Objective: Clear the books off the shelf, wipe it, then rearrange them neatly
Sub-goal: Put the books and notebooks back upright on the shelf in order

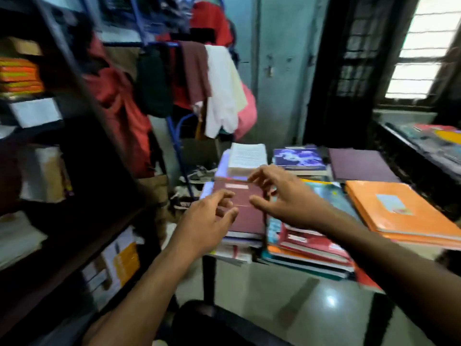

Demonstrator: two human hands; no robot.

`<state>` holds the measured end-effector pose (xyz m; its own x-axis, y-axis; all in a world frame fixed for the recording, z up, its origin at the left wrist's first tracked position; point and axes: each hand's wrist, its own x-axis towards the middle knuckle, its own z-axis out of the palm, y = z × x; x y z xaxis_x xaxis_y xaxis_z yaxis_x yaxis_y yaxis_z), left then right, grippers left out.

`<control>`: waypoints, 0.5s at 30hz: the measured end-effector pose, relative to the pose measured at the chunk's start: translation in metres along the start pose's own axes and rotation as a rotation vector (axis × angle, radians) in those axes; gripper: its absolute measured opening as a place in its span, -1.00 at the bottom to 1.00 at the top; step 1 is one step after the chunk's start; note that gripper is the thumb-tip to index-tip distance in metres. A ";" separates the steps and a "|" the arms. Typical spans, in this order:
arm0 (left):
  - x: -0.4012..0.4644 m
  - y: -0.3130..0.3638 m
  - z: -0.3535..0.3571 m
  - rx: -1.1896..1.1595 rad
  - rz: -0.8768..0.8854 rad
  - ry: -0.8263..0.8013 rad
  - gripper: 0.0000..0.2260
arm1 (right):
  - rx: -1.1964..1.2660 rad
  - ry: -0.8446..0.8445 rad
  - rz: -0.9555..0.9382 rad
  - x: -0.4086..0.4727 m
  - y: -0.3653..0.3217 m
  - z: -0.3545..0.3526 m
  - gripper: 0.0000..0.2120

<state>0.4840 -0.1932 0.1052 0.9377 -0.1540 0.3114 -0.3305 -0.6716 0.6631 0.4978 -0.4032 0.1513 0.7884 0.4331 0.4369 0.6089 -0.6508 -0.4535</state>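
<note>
A lived-in room in a home. A clothes rack (174, 78) hung with shirts and towels stands against a pale blue wall (282, 46), a dark shelf (82, 136) holds papers and books, stacks of books (306, 236) cover a small table, and a barred window (424, 51) lets in daylight.

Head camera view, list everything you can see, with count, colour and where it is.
maroon book: one, maroon, top of near-left stack on table
orange books: a few, orange, table's right side
blue book: one, blue-purple, far middle of table
purple book: one, dark purple, far right of table
open book: one, white pages, far left of table
shelf: one, dark, left, still holding books
clothes rack: one, blue, draped with clothes, behind table
left hand: open, over maroon book
right hand: open, over maroon book
</note>
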 end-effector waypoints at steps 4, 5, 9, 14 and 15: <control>0.023 0.041 0.047 0.017 0.002 -0.201 -0.67 | -0.125 0.070 0.236 -0.067 0.070 -0.072 -0.73; 0.027 0.047 0.055 0.005 -0.010 -0.254 -0.61 | -0.138 0.096 0.292 -0.081 0.085 -0.079 -0.72; 0.038 0.056 0.085 -0.015 -0.074 -0.412 -0.25 | -0.107 0.119 0.527 -0.121 0.128 -0.082 -0.67; 0.044 0.060 0.108 -0.067 -0.115 -0.492 -0.19 | -0.185 0.168 0.560 -0.131 0.144 -0.054 -0.52; 0.043 0.062 0.110 -0.047 -0.101 -0.494 -0.23 | -0.271 0.122 0.557 -0.129 0.144 -0.050 -0.43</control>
<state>0.5159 -0.3207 0.0851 0.9002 -0.4222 -0.1071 -0.2297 -0.6691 0.7068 0.4791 -0.5841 0.0680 0.9552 -0.0802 0.2850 0.0535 -0.9001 -0.4324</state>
